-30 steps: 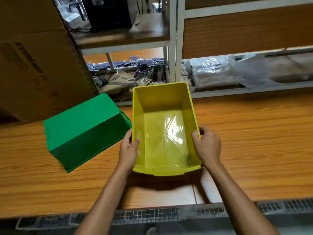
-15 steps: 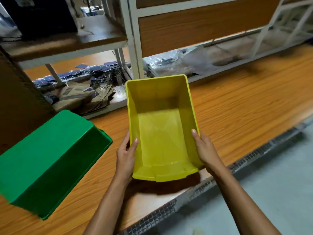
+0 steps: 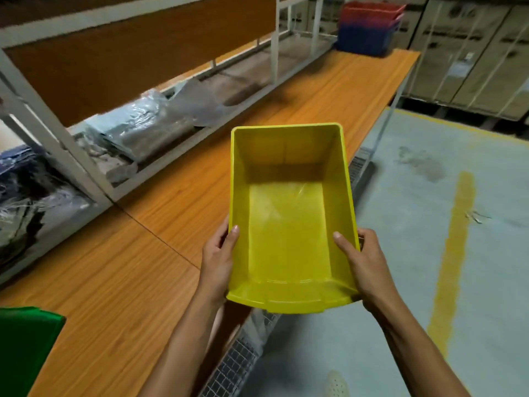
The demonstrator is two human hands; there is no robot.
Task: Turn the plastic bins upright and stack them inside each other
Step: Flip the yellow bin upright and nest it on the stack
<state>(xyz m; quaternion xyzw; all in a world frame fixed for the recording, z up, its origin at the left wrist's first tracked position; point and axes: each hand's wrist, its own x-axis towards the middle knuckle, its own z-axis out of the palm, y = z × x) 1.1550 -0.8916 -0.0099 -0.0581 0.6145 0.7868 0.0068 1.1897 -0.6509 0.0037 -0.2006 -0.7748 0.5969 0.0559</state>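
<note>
Surrounding yellow bin [image 3: 286,239]: green bin [image 3: 25,348], shelf [image 3: 86,173]

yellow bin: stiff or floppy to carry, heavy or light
Probably light: the yellow bin is empty, and the left hand and right hand lift it by its side walls alone. Likely stiff: those walls look straight under the grip. Glossy, so perhaps slippery.

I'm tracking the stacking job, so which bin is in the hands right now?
The yellow bin, open side up, gripped by left hand and right hand. The green bin, far red bin and blue bin are untouched.
</note>
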